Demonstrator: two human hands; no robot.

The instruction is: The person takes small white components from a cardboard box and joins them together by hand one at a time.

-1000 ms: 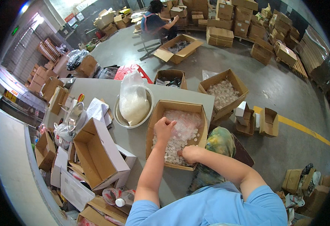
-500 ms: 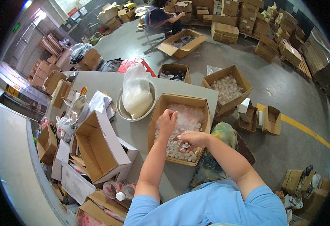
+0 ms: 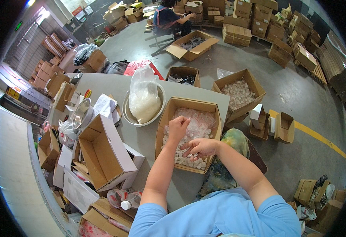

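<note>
A cardboard box (image 3: 161, 147) at the table's front edge holds many small round whitish pieces (image 3: 197, 162) at its near end and clear plastic bags (image 3: 200, 118) at its far end. Over the bags, my left hand (image 3: 178, 128) is closed, thumb and fingers pinched together; whatever it grips is hidden. My right hand (image 3: 202, 147) hovers low over the round pieces, palm partly turned up. Its fingers are stretched and apart, with no piece plainly held in them.
Left of the box, a metal bowl (image 3: 162, 106) holds a clear bag of white material (image 3: 145, 103). An opened white carton (image 3: 115, 152) and a plastic bottle (image 3: 130, 202) lie further left. Another box of pieces (image 3: 239, 93) stands to the right. A co-worker (image 3: 169, 19) sits far off.
The several small pieces that lay in my right hand no longer show there, and its fingers have spread out over the box. My left hand has stayed closed, shifting slightly.
</note>
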